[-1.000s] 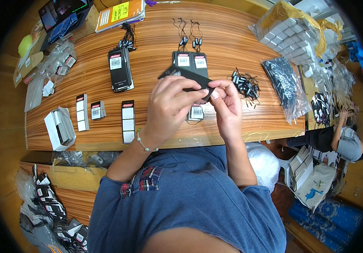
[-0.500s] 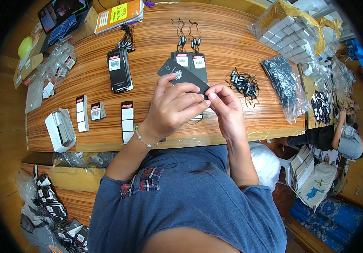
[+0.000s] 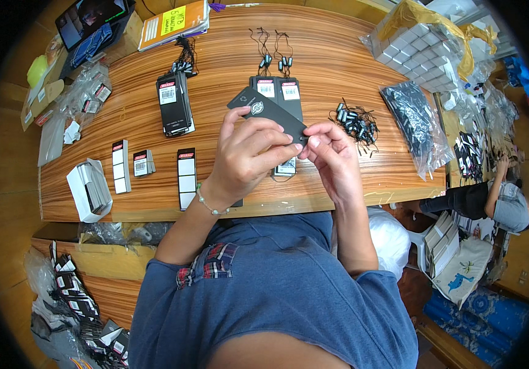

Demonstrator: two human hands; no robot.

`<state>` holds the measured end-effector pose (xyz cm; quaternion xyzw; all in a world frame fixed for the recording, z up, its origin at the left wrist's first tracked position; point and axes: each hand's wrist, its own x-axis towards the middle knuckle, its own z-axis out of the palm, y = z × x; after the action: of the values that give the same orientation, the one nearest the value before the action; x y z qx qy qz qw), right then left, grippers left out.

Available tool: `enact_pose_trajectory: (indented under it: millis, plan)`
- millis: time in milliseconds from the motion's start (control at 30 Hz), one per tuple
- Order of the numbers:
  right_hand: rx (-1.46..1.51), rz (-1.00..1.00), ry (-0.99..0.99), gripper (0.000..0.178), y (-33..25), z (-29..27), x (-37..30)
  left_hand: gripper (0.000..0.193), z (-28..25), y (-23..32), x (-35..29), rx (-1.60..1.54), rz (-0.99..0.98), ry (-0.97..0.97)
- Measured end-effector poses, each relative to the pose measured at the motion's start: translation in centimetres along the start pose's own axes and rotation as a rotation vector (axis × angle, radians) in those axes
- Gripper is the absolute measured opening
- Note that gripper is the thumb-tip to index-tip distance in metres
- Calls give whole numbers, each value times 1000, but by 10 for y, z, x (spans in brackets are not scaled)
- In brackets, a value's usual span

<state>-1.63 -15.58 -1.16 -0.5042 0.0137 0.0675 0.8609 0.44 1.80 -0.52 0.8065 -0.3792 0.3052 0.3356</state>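
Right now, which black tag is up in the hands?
The slanted black tag with a round white emblem, held by the left hand, right hand at its end. Stacked black tags beyond lie on the table, white labels showing.

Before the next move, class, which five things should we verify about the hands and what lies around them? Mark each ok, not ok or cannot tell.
1. Left hand grips the black tag: ok.
2. Right hand is at the black tag's lower right end: ok.
3. A cord runs through the black tag: cannot tell; the detail there is too small and partly covered.
4. Pile of black cords is on the table: ok, just beyond the right hand.
5. Space beneath the hands is free: not ok; a white-labelled tag lies there.
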Motion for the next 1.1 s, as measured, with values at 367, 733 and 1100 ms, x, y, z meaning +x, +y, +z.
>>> enact_pose_trajectory:
  millis: [367,733,1100]
  plan:
    - [-333,138,-77,3,-8,-10,2,13,3,-2,-2,-17,60,-58]
    - [-620,-52,-82,6,2,-10,-1,9,1,-6,0,-79,76,-192]
    - [-13,-468,53,6,-30,13,7,13,2,-1,-5,-248,-26,-158]
